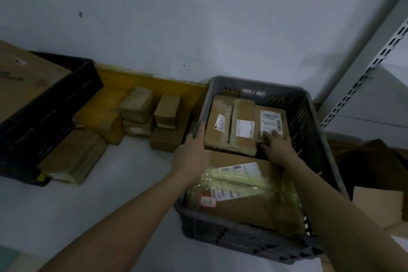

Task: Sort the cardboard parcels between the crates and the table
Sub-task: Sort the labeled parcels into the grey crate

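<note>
Right hand (pixel 276 147) grips labelled parcel (pixel 270 122); left hand (pixel 192 152) beside.

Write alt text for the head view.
The person's right hand rests on a labelled cardboard parcel inside a grey plastic crate, while the left hand grips its rim. Small cardboard boxes sit on the table nearby.

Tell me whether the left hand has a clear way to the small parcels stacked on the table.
Probably yes: the left hand rests on the grey crate rim, and bare table lies between it and the small parcels.
</note>
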Demonstrator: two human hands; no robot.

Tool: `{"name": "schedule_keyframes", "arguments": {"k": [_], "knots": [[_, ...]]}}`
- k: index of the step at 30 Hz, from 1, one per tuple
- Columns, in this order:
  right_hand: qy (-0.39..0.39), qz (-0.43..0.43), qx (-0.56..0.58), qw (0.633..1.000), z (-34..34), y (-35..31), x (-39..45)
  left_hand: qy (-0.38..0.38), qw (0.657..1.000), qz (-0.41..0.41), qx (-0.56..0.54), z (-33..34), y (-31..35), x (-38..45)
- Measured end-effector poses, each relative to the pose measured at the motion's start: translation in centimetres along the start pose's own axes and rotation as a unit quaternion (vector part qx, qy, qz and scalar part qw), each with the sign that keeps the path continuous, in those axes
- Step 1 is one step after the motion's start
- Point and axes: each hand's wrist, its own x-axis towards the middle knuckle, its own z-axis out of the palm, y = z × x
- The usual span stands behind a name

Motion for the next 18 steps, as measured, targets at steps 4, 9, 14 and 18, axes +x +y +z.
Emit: {"name": "schedule_keyframes", "arguments": {"k": [4, 9, 14, 18], "knots": [[-0.019, -0.002, -0.013, 1.000, 0.0, 0.7, 0.8, 0.001, 1.000, 0.004, 0.002, -0.2, 0.1, -0.2], [0.014, 0.007, 0.022, 1.000, 0.7, 0.8, 1.0, 0.011, 1.000, -0.005, -0.015, 0.5, -0.2, 0.3], [0.065, 0.005, -0.035, 0.997, -0.6, -0.7, -1.6, 0.013, 0.998, -0.007, -0.061, 0.1, -0.2, 0.1], [0.144, -0.099, -0.024, 0.984, -4.9, -6.6, -5.3, -0.111, 0.958, -0.045, -0.259, -2.0, -0.7, -0.7]]}}
